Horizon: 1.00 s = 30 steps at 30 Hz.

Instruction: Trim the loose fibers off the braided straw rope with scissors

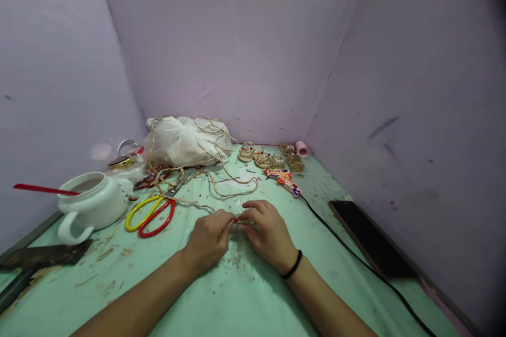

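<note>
Far left on the green table [245,295]: white pot [95,202] with a red stick [41,189] across its rim, dark flat tool [43,255] in front. Next, scissors [150,213] with yellow and red handles, lying flat. Behind them a white plastic bag [184,139] tangled in twine [221,179]. Centre: left hand [209,237] and right hand [264,229] meet fingertip to fingertip, both pinched shut on a small red piece [237,219], just above the table. Black band on right wrist. Further back, small woven pieces [272,158], a pink spool [302,148], a beaded strip [284,179]. Right: black cable [356,258], dark phone [371,237].
</note>
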Available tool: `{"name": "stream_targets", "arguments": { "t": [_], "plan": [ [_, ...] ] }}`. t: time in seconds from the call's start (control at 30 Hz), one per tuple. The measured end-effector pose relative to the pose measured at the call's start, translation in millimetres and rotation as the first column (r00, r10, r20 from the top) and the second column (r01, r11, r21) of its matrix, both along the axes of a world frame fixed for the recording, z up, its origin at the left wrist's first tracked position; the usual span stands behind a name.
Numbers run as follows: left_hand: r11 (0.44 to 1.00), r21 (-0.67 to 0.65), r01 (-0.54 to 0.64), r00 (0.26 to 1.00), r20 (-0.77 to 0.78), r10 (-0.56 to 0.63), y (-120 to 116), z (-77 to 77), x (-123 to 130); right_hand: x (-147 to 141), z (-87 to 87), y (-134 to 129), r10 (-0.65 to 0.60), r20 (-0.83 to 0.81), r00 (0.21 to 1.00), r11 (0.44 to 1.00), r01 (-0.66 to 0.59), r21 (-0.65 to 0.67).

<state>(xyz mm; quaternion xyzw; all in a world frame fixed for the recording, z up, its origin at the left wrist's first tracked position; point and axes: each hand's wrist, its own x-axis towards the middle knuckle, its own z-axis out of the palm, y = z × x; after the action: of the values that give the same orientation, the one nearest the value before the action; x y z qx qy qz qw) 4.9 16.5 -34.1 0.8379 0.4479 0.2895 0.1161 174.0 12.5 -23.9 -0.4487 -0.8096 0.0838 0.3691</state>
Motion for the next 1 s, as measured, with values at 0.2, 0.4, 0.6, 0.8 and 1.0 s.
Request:
{"name": "stream_targets", "arguments": {
  "t": [0.2,0.4,0.6,0.8,1.0],
  "plan": [
    [0.999,-0.042,0.01,1.0,0.03,-0.009,0,1.0,2,-5,-7.1,0,-0.056,0.054,0.997,0.994,0.061,-0.091],
    [0.981,-0.176,-0.075,0.996,0.027,0.081,7,9.1,-9,-1,-10.2,4,-0.062,-0.158,0.986,0.984,0.034,-0.174],
    [0.975,-0.208,-0.074,0.99,0.104,0.098,13,16.7,-17,0,-8.7,4,-0.061,-0.182,0.981,0.983,0.027,-0.182],
    [0.998,-0.04,-0.041,0.999,-0.005,0.041,9,16.3,-18,-3,-5.9,-2,0.027,-0.03,0.999,0.99,-0.031,-0.135],
    [0.997,0.052,0.056,0.998,-0.031,-0.055,7,12.5,-17,-6,-1.1,-6,0.052,0.169,0.984,0.992,-0.031,-0.124]
  ]
}}
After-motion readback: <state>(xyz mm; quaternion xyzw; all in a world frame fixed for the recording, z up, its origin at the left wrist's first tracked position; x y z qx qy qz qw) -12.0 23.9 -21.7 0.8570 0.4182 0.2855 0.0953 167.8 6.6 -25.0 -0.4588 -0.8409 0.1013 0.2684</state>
